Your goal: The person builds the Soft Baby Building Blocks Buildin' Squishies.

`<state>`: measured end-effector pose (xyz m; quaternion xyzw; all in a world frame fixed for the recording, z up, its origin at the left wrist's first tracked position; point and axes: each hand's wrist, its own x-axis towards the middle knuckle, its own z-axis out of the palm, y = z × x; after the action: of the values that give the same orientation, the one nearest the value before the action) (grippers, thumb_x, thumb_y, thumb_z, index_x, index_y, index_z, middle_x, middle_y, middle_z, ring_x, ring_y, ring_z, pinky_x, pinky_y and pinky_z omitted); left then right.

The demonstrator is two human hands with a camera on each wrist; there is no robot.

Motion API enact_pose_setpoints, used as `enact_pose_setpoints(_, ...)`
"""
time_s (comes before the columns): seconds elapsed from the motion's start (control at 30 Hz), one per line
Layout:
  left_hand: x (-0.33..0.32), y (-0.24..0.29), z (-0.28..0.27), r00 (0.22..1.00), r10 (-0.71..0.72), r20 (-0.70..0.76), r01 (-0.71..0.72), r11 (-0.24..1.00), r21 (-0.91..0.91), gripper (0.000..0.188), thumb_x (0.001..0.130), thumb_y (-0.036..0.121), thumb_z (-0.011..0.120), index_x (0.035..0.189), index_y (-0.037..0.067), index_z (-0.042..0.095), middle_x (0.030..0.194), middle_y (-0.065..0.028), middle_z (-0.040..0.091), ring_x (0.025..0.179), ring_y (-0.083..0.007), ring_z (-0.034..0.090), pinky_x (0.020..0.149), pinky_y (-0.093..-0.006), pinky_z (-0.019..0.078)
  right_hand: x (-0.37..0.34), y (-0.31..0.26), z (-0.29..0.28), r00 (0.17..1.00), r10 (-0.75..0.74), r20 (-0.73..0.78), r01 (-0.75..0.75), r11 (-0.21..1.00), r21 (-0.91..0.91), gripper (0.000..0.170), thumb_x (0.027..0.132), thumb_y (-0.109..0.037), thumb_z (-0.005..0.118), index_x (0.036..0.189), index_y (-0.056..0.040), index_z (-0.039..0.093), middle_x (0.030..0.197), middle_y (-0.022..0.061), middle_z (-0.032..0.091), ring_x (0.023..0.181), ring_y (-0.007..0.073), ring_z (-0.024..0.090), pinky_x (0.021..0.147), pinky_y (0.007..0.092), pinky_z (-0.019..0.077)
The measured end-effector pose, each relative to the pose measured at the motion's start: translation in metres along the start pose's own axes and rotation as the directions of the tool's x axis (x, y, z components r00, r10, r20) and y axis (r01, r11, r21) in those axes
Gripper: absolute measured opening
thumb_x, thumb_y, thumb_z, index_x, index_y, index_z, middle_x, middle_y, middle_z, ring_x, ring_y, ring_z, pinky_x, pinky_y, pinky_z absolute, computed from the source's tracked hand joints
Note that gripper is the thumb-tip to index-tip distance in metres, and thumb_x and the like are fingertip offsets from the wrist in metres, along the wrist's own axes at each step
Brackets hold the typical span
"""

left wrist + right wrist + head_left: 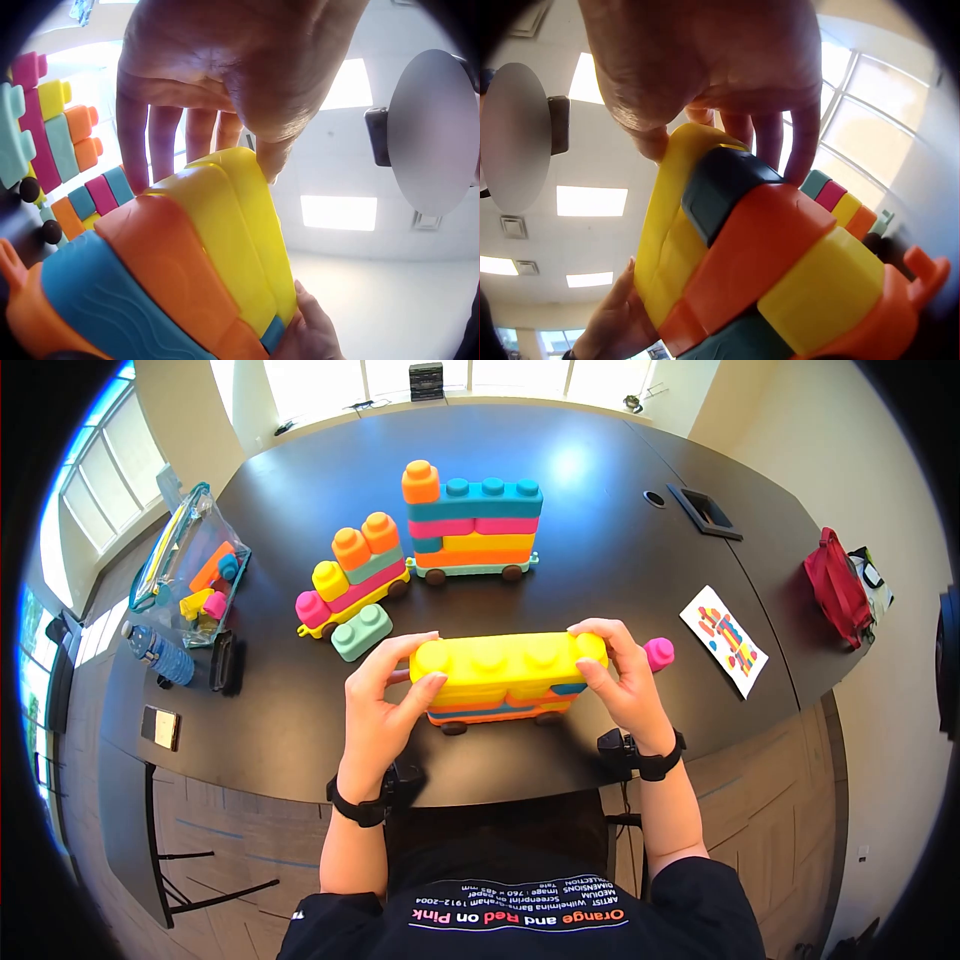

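A long yellow building block [505, 672] lies on top of a block wagon on an orange wheeled base [37, 315], right in front of me. Under it are layers of orange, blue and yellow blocks. My left hand [383, 685] pinches the yellow block at its left end, thumb on the near side and fingers behind. At the opposite end my right hand [628, 678] grips it the same way, close to a dark blue block [724, 187]. A loose mint block [361, 632] lies just beyond my left hand, and a pink block [659, 653] sits beside my right.
Two block wagons stand farther back, a low one [355, 582] and a tall one [473, 528]. To the left are a clear bag [170, 575] with blocks, a water bottle [160, 655] and a phone-like object [160, 728]. A picture sheet [722, 640] and red bag [838, 590] lie right.
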<state>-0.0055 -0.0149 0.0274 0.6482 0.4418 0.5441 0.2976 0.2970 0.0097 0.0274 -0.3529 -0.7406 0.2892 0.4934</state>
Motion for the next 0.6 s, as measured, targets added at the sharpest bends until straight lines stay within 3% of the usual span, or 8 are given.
enact_pose_setpoints(0.43, -0.001, -0.002, -0.001, 1.0, 0.013, -0.016, -0.013, 1.0, 0.006, 0.036, 0.096, 0.015, 0.076, 0.129, 0.005, 0.071, 0.118, -0.0089, 0.074, 0.108, -0.0199, 0.072, 0.09, -0.035, 0.0603, -0.007, -0.006, 0.002, 0.996, 0.085, -0.025, -0.083, 0.994, 0.072, 0.04, 0.104, -0.026, 0.07, 0.136, -0.0029, 0.061, 0.119, 0.0097, 0.07, 0.11, 0.0185, 0.065, 0.102, 0.0332, 0.0495)
enact_pose_setpoints(0.5, 0.0, 0.004, -0.005, 0.996, 0.02, 0.09, -0.023, 0.999, 0.04, 0.037, 0.098, 0.014, 0.073, 0.134, 0.006, 0.069, 0.125, -0.0095, 0.072, 0.112, -0.0205, 0.07, 0.092, -0.0364, 0.0596, -0.009, -0.007, 0.0, 0.994, 0.109, -0.004, -0.108, 0.99, 0.094, 0.044, 0.104, -0.028, 0.07, 0.138, -0.0026, 0.06, 0.12, 0.0098, 0.07, 0.112, 0.0184, 0.065, 0.103, 0.0335, 0.0494)
enact_pose_setpoints(0.6, 0.011, -0.013, -0.028, 0.987, 0.083, 0.138, -0.096, 0.991, 0.094, 0.039, 0.1, 0.012, 0.069, 0.138, 0.008, 0.065, 0.133, -0.0098, 0.068, 0.118, -0.0206, 0.067, 0.095, -0.0372, 0.0581, -0.014, 0.003, -0.001, 0.994, 0.108, -0.006, -0.106, 0.984, 0.142, 0.048, 0.105, -0.031, 0.069, 0.142, -0.0017, 0.058, 0.123, 0.0104, 0.069, 0.113, 0.0184, 0.065, 0.105, 0.034, 0.0493)
